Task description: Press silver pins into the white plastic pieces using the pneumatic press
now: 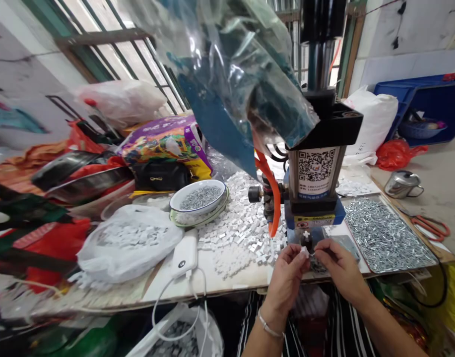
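My left hand (290, 270) pinches a small white plastic piece (304, 251) between thumb and fingertips, just in front of the press (314, 198). Close to its right, my right hand (339, 265) has its thumb and forefinger pinched together; what they hold is too small to make out. Another white piece (306, 235) shows at the base of the press, above my fingers. A heap of white pieces (245, 223) spreads over the table left of the press. On the right lies a tray of metal screws or pins (389, 235).
An enamel bowl of metal parts (199, 198), a white power bank (185, 253) with a cable and a plastic bag of pieces (130, 243) are on the left. Orange-handled scissors (430, 227) and a metal cup (403, 184) lie right. An orange hose (275, 198) hangs beside the press.
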A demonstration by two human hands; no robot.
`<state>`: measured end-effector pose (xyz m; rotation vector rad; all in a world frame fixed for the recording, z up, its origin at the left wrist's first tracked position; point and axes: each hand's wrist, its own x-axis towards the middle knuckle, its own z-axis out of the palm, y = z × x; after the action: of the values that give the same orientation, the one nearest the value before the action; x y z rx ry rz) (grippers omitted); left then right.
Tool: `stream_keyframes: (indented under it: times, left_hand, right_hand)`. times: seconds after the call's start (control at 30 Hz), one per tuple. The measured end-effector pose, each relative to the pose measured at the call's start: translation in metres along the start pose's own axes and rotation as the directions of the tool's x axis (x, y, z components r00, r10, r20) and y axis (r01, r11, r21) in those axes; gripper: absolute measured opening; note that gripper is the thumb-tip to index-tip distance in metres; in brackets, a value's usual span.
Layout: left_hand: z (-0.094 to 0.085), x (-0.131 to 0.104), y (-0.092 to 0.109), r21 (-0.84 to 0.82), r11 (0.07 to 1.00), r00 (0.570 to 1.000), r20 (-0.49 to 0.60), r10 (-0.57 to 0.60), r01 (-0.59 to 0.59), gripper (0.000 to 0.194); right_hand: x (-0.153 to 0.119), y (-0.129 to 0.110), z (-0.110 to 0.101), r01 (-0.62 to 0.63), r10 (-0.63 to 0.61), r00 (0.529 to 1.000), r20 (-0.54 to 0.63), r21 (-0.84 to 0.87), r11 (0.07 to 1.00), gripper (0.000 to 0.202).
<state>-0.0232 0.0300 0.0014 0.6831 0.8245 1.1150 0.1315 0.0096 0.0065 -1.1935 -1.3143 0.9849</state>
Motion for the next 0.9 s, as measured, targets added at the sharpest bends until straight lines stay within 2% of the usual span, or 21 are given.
stream_keyframes:
  times: [0.07, 0.2, 0.47, 0.57, 0.67, 0.77, 0.83, 0.9]
  left_hand:
    - [0.007, -0.009, -0.002, -0.14, 0.988, 0.997, 0.044, -0.055, 0.061, 0.034]
    - [0.013, -0.011, -0.005, -0.251, 0.966, 0.998, 0.029, -0.061, 0.067, 0.037]
    - [0.02, -0.008, -0.013, -0.238, 0.971, 0.998, 0.05, -0.028, 0.04, 0.03]
    - [0.02, -0.008, -0.017, -0.247, 0.968, 0.998, 0.045, -0.045, 0.054, 0.031]
    - [0.02, -0.006, -0.018, -0.261, 0.963, 0.998, 0.013, -0.057, 0.058, 0.032]
    - [0.019, -0.004, -0.017, -0.276, 0.96, 0.998, -0.024, -0.058, 0.049, 0.034]
    - [0.02, -0.002, -0.018, -0.29, 0.956, 0.997, -0.052, -0.05, 0.033, 0.037]
    - [0.021, -0.003, -0.019, -0.282, 0.959, 0.996, -0.074, -0.045, 0.022, 0.039]
  right_hand:
    - [0.003, -0.003, 0.005, 0.013, -0.013, 0.999, 0.03, 0.009, 1.0, 0.018]
    - [0.005, -0.004, 0.006, 0.04, -0.039, 0.998, 0.04, -0.03, 0.999, 0.015]
    - [0.002, -0.005, 0.0, 0.103, -0.109, 0.993, -0.035, -0.146, 0.984, 0.016]
    - [0.001, 0.0, 0.001, 0.169, -0.18, 0.983, -0.044, -0.194, 0.966, 0.015]
    - [0.0, 0.006, 0.003, 0.291, -0.303, 0.953, -0.003, -0.268, 0.919, 0.016]
    - [-0.002, 0.011, 0.004, 0.418, -0.428, 0.902, 0.059, -0.366, 0.832, 0.024]
    - [-0.003, 0.014, 0.004, 0.485, -0.484, 0.868, 0.111, -0.401, 0.778, 0.029]
    - [-0.002, 0.016, 0.002, 0.514, -0.505, 0.853, 0.133, -0.384, 0.767, 0.031]
